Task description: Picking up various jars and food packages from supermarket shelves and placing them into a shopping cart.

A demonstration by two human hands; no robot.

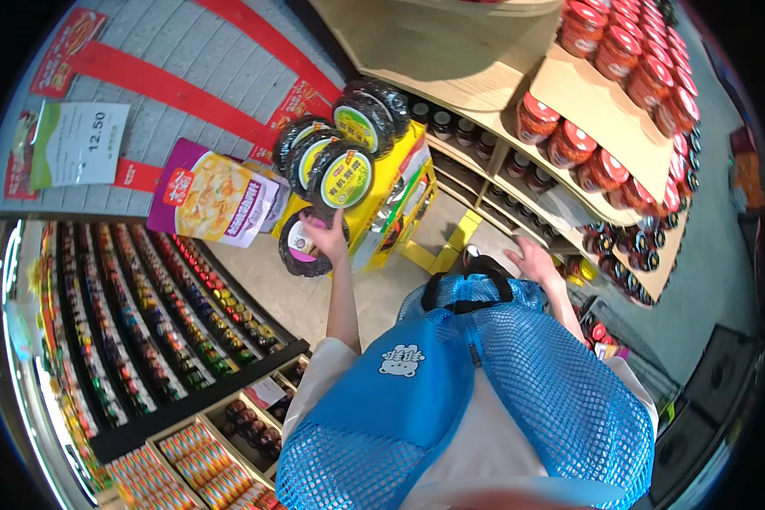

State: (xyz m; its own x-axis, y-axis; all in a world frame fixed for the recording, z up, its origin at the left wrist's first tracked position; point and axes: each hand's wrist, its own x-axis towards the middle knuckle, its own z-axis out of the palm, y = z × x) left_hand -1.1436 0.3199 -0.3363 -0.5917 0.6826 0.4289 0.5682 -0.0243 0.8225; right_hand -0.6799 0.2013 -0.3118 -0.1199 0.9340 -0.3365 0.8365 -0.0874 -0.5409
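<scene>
My left hand (325, 237) is at a round, dark package with a pink and white label (303, 241), at the front edge of a yellow display rack (376, 204); its fingers are spread, and whether they touch the package is unclear. Just above it are several round packs of dark dried food with green and yellow labels (346, 178). A purple and yellow food pouch (213, 191) hangs to the left of the rack. My right hand (531, 258) is empty with fingers apart, near the wooden shelves on the right. A blue mesh vest (395, 395) covers my front.
Wooden shelves (516, 70) hold red-lidded jars (574, 143) and dark jars at the right. Curved shelves of small packaged goods (166, 319) stand at the left, with wooden bins (217, 421) below. A price card (80, 145) hangs upper left. A wire cart (637, 363) stands lower right.
</scene>
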